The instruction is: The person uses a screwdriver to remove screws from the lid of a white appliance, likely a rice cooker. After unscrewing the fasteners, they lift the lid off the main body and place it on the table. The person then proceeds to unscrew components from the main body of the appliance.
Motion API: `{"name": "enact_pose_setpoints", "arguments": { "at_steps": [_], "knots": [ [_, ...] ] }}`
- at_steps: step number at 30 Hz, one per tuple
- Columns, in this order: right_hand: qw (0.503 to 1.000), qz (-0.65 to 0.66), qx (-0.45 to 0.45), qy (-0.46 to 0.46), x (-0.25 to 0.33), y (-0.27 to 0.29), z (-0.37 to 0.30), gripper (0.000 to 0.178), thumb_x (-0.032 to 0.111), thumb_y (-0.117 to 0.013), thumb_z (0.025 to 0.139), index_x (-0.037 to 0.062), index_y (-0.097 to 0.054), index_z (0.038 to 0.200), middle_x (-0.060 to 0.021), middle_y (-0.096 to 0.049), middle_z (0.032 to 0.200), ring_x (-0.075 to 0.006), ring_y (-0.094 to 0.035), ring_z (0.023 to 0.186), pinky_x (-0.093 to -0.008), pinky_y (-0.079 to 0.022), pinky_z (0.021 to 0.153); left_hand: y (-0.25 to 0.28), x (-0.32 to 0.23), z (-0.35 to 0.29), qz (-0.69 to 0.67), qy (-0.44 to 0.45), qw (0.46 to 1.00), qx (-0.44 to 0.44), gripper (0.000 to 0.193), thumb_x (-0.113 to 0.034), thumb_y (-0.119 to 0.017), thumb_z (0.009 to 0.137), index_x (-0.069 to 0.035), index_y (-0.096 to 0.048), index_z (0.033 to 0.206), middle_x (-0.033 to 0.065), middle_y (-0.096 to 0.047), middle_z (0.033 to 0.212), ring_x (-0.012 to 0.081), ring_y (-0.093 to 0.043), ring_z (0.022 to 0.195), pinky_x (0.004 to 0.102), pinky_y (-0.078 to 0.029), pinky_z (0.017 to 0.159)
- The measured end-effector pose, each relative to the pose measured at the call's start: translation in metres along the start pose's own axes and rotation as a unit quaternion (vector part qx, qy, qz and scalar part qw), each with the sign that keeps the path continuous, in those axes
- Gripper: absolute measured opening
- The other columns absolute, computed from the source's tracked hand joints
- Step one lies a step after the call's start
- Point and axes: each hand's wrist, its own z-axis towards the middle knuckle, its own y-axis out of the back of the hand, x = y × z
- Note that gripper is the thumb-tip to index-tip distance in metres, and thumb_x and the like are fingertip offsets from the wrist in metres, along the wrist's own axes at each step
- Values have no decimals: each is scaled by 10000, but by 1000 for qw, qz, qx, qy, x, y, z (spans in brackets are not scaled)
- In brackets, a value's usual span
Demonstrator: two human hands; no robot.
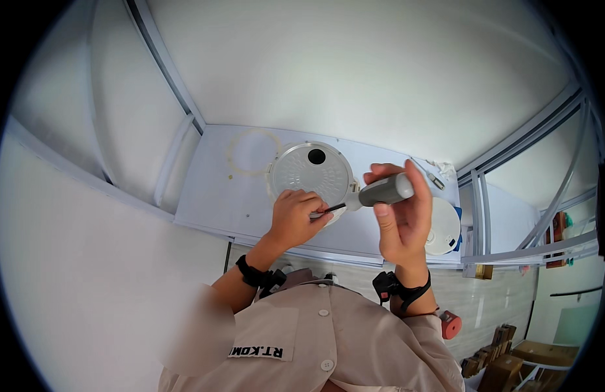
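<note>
My right hand [407,215] holds a screwdriver [384,191] by its thick grey handle, its dark shaft slanting down to the left. Around the shaft's tip, the fingers of my left hand [294,214] are pinched together; whether they grip the tip or a small part is too hidden to tell. Both hands are over the near side of a round grey metal housing [302,173] with a ribbed surface and a black round spot [317,156] near its far edge. The housing lies flat on a white table [211,189], its near rim partly covered by my left hand.
A thin yellowish ring [230,151] lies at the table's far left. To the right are a white round cover [444,228], a tool with a grey handle [436,181] and crumpled white material [447,170]. A metal frame [475,196] stands at the right; cardboard boxes [500,372] sit lower right.
</note>
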Motion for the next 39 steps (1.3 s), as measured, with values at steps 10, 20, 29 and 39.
{"name": "enact_pose_setpoints", "arguments": {
  "at_steps": [10, 20, 29, 39],
  "knots": [
    [999, -24, -28, 7, 3, 23, -6, 641, 35, -679, 1025, -5, -382, 1591, -259, -627, 1336, -316, -653, 1202, -445, -540, 1031, -8, -1, 2, 1, 20, 999, -27, 172, -201, -860, 816, -133, -706, 783, -35, -699, 753, 186, -676, 691, 361, -482, 725],
    [997, -64, -45, 27, 4, 44, -15, 628, 47, -688, 1022, 1, -407, 1582, -249, -641, 1290, -295, -657, 1147, -406, -555, 957, -5, -11, 3, 23, 27, 999, 2, 203, -246, -889, 781, -150, -747, 891, -30, -694, 892, 198, -685, 815, 370, -471, 806],
    [998, -47, -42, 21, 6, 59, -19, 615, 24, -685, 1014, 8, -431, 1574, -233, -644, 1287, -289, -657, 1143, -407, -551, 962, -20, -27, 8, 155, -13, 987, -30, 286, -312, -928, 730, -199, -819, 969, -65, -640, 990, 205, -597, 959, 411, -424, 858],
    [999, -36, -39, 12, 4, 71, -22, 609, 22, -701, 1001, 14, -457, 1559, -215, -647, 1271, -289, -658, 1145, -416, -540, 992, -43, -25, 16, 125, -27, 991, -41, 180, -236, -854, 834, -157, -827, 993, -58, -717, 1000, 191, -651, 978, 428, -426, 952]
  ]
}}
